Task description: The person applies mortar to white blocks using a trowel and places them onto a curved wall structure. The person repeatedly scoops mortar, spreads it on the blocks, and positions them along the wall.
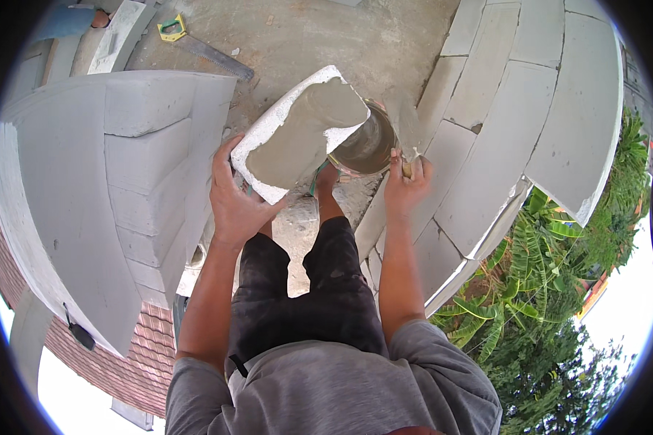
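Grey short-sleeved shirt, dark shorts, bare forearms.

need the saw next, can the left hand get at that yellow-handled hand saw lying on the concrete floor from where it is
Probably not. The left hand is gripping the mortar-coated white block, and the yellow-handled hand saw lies well beyond it on the concrete floor, past the stacked grey block wall.

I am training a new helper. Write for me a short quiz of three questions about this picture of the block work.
1. True or false: the left hand holds the white block.
2. What covers the block's upper face? A) paint B) grey mortar C) tape
3. Fill in: the right hand grips a trowel beside the ____ of mortar.

Key: 1 true; 2 B; 3 bucket.
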Tool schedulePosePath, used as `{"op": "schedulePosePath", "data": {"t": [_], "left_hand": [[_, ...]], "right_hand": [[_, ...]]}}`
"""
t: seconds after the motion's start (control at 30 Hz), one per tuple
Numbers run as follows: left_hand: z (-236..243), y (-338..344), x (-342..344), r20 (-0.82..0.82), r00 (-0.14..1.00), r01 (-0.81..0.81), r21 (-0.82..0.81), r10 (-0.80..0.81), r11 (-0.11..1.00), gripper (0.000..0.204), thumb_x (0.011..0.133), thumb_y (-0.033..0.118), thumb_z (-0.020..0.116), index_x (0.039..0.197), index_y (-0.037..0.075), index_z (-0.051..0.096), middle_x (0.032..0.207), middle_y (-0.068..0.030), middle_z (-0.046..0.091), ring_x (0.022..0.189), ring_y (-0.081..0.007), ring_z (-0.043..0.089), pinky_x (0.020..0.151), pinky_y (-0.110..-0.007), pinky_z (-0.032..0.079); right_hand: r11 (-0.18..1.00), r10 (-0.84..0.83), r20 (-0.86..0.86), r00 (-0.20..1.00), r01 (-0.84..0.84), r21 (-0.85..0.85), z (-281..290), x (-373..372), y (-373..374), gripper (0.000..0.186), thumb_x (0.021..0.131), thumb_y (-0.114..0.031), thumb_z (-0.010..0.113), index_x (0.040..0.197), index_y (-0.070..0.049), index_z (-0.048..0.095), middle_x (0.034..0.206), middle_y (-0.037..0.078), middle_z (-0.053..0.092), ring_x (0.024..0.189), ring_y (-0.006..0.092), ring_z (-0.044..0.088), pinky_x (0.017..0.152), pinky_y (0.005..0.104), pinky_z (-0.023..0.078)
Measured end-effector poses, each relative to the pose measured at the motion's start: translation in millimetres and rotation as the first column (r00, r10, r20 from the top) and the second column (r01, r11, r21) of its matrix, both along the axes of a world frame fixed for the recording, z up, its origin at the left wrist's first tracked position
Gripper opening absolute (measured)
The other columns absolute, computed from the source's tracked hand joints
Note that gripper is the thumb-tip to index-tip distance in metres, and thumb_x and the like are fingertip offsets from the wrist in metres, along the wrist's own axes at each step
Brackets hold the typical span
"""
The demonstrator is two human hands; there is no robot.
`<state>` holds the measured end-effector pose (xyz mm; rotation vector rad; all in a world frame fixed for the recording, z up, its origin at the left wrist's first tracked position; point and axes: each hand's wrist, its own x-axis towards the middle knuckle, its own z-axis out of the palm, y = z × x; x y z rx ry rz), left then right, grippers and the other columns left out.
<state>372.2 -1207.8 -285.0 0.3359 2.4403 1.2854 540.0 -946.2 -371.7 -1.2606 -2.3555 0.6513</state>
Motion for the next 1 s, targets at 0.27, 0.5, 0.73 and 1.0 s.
{"op": "schedulePosePath", "data": {"t": [0.27, 0.5, 0.73, 1.0], "left_hand": [[-17.3, -7.1, -6.4, -0.052, 0.997, 0.05, -0.136, -0.057, 0.989, 0.103, 0.062, 0.017, 0.094, 0.147, 0.001, 0.038, 0.136, -0.0197, 0.053, 0.123, -0.0357, 0.06, 0.105, -0.045, 0.05], [-39.2, -32.5, -13.9, -0.07, 0.991, 0.086, -0.304, -0.112, 0.949, 0.114, 0.062, 0.025, 0.092, 0.153, -0.002, 0.028, 0.137, -0.0222, 0.047, 0.127, -0.0373, 0.055, 0.106, -0.049, 0.048], [-38.3, -20.7, -28.5, -0.043, 0.987, 0.147, -0.176, -0.157, 0.973, 0.126, 0.063, 0.034, 0.094, 0.16, 0.002, 0.021, 0.154, -0.0226, 0.041, 0.141, -0.0382, 0.048, 0.115, -0.05, 0.044], [-64.5, -20.2, -18.7, 0.087, 0.995, 0.031, 0.146, -0.044, 0.989, 0.137, 0.064, 0.038, 0.1, 0.165, 0.011, 0.013, 0.17, -0.0183, 0.019, 0.153, -0.0359, 0.034, 0.122, -0.052, 0.04]], "right_hand": [[0.868, -0.24, 0.456, 0.857, 0.4, -0.295, -178.9, 104.0, -8.8, 0.053, 0.095, -0.044, 0.063, 0.122, 0.001, 0.071, 0.116, 0.026, 0.072, 0.108, 0.0467, 0.067, 0.095, 0.051, 0.052], [0.813, -0.415, 0.531, 0.738, 0.563, -0.147, -279.9, 69.1, 19.5, 0.054, 0.096, -0.05, 0.061, 0.117, -0.002, 0.073, 0.11, 0.029, 0.072, 0.106, 0.0487, 0.068, 0.092, 0.0553, 0.054], [0.862, -0.198, 0.68, 0.706, 0.456, -0.222, -274.8, 58.1, 42.2, 0.048, 0.095, -0.039, 0.066, 0.114, 0.005, 0.07, 0.119, 0.03, 0.067, 0.117, 0.0456, 0.063, 0.101, 0.0544, 0.051], [0.469, 0.637, -0.229, 0.736, -0.605, -0.643, -127.2, -100.4, 26.0, 0.112, 0.077, -0.024, 0.087, 0.164, -0.004, 0.02, 0.161, 0.026, 0.035, 0.149, 0.0406, 0.039, 0.123, 0.0468, 0.036]]}}
